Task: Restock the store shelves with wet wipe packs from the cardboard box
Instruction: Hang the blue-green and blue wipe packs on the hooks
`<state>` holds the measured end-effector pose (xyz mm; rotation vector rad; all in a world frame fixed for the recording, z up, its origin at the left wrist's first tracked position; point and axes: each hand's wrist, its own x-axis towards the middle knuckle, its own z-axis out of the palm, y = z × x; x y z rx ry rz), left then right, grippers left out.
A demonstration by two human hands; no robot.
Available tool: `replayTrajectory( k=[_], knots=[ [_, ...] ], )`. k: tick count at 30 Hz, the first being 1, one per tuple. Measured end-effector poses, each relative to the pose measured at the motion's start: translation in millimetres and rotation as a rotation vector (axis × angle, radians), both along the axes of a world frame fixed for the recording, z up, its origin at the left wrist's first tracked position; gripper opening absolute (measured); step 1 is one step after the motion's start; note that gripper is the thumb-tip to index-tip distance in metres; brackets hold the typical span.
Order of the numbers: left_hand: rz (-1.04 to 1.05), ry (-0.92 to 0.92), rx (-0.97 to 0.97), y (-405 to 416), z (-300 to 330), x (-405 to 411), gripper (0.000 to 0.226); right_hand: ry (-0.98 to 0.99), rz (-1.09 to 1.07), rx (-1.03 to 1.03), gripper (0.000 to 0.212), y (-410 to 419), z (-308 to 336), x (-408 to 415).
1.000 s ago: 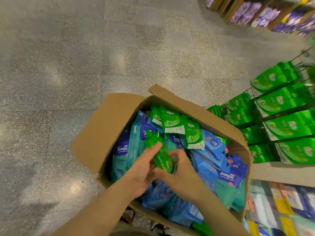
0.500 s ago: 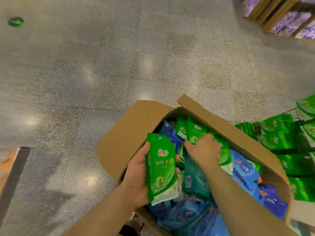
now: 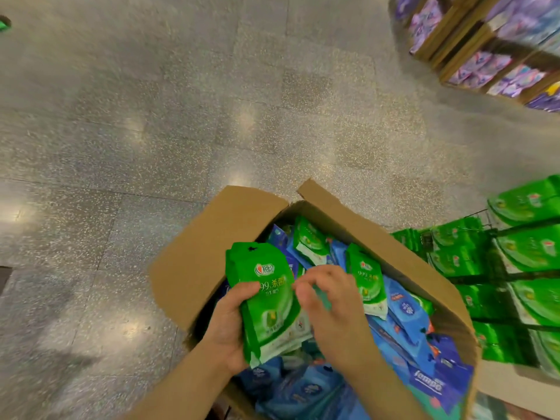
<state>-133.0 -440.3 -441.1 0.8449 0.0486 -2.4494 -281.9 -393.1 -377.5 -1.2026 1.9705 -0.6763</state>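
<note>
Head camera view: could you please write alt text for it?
A person's left hand holds green wet wipe packs over an open cardboard box of blue and green packs; the right hand touches them. Green packs fill shelves at right.

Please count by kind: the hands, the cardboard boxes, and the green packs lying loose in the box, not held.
Bare hands: 2, left hand and right hand
Brown cardboard box: 1
Loose green wet wipe packs, face clearly visible: 2
Total: 5
The held green stack is not counted.
</note>
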Motion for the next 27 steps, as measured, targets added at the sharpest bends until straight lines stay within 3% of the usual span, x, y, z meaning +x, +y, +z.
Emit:
replayTrajectory(
  k=[2,4,7,9,12,15,17,21,24,27],
  knots=[
    [0.026,-0.026,-0.017,-4.4,0.7,10.0,0.079,-0.086,-0.277,-0.038,0.034,-25.9,-25.2,-21.4],
    [0.040,-0.054,-0.048,-8.8,2.6,21.4,0.088,0.028,-0.398,0.115,0.037,-59.0,-65.2,-41.3],
    [0.038,-0.042,-0.091,-12.3,9.6,35.3,0.088,0.134,-0.398,0.408,0.089,-91.7,-115.8,-46.5],
    [0.042,-0.036,-0.082,-10.7,10.6,43.9,0.090,0.242,-0.370,0.478,0.101,-102.4,-134.4,-46.9],
    [0.034,-0.087,-0.040,-5.0,9.4,55.2,0.094,0.218,-0.379,0.471,0.095,-107.9,-137.4,-50.8],
    [0.008,-0.137,-0.020,0.8,7.0,57.3,0.091,-0.032,-0.476,0.354,0.046,-90.5,-97.5,-44.7],
    [-0.006,-0.146,-0.009,3.8,7.7,50.9,0.087,-0.186,-0.480,0.239,0.026,-66.4,-58.9,-31.3],
    [-0.054,-0.133,0.020,7.4,15.1,21.7,0.066,-0.145,-0.227,-0.012,0.037,-4.0,6.5,11.2],
    [-0.072,-0.072,0.013,4.9,26.1,-0.9,0.080,-0.025,-0.021,-0.072,0.046,21.1,17.2,22.2],
    [-0.114,0.047,-0.002,1.9,32.2,-16.5,0.086,-0.083,-0.093,-0.175,0.033,23.6,17.9,7.8]
  ],
)
